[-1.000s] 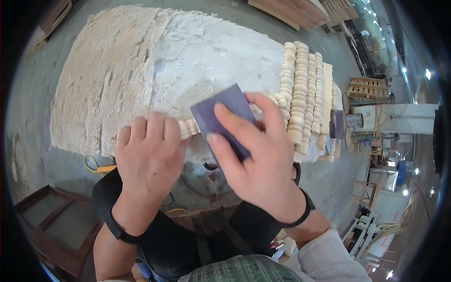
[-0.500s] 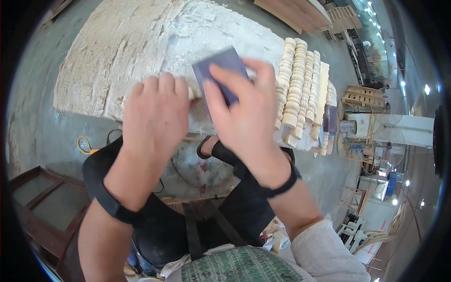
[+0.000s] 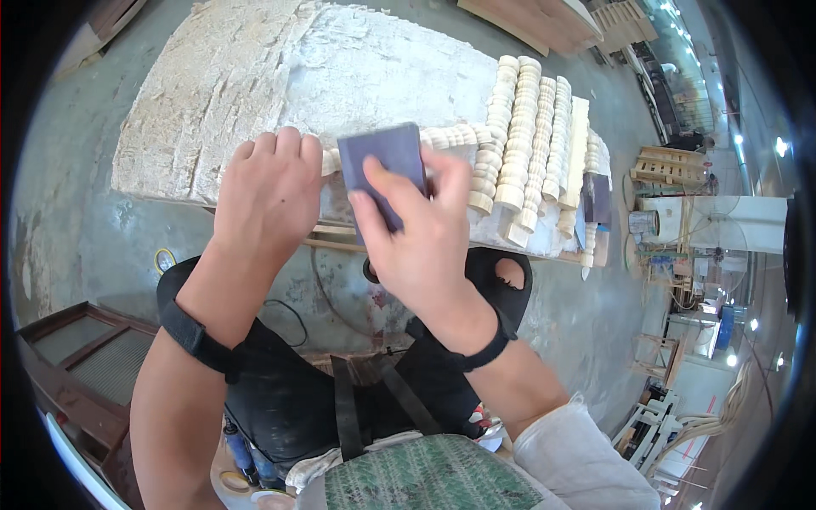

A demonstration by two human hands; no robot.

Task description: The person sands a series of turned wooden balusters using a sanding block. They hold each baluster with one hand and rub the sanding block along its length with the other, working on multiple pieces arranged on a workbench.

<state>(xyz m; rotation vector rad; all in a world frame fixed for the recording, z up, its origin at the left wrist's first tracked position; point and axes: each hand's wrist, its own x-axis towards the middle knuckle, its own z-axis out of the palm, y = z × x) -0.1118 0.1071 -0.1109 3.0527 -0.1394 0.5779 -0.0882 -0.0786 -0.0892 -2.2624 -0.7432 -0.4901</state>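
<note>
My left hand [image 3: 270, 191] is closed round one end of a pale turned wooden spindle [image 3: 450, 137], which lies across the near part of the worktable. Its beaded far end points right, toward the other spindles. In my right hand [image 3: 422, 225] is a flat purple-grey piece of sandpaper [image 3: 382, 149], gripped with the thumb and a finger over its face. The sandpaper lies against the spindle, just right of my left fist, and hides its middle. My left fingers cover the spindle's gripped end.
Several turned spindles [image 3: 520, 136] lie side by side on the right of the whitish, rough-topped worktable [image 3: 382, 72]. Another purple sheet [image 3: 597, 200] is beside them. Below left are a yellow tape roll [image 3: 164, 260] and a brown framed panel [image 3: 89, 365] near my leg.
My right hand has drawn the sandpaper nearer to me and turned it more upright. More of the spindle shows to its right. The whole view has shifted slightly.
</note>
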